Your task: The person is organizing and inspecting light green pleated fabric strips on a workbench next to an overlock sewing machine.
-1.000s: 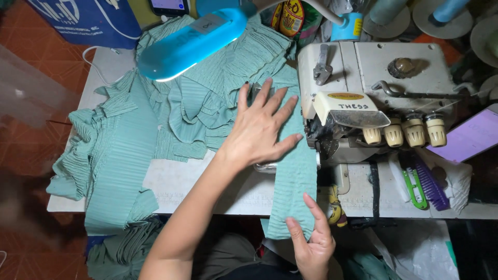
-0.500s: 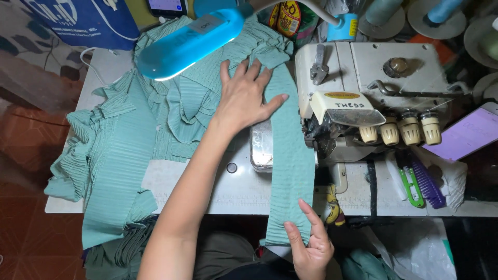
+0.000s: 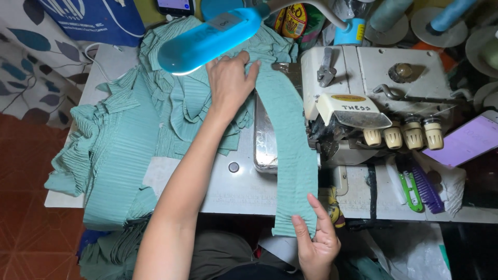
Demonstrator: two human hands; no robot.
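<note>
Green pleated fabric strip (image 3: 290, 150) is fed along the overlock sewing machine (image 3: 373, 109) on the white table (image 3: 228, 192).
Pile of green pleated fabric pieces (image 3: 124, 145) is spread over the table's left side, under the blue lamp head (image 3: 207, 39). The strip runs from the machine's left edge down over the table front. Its far end is pressed flat by the left hand (image 3: 231, 80), fingers together. Its near end is pinched by the right hand (image 3: 314, 243), thumb over fabric.

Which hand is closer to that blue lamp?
Left. The left hand lies on the green fabric just under the blue lamp; the right hand is at the table's near edge.
</note>
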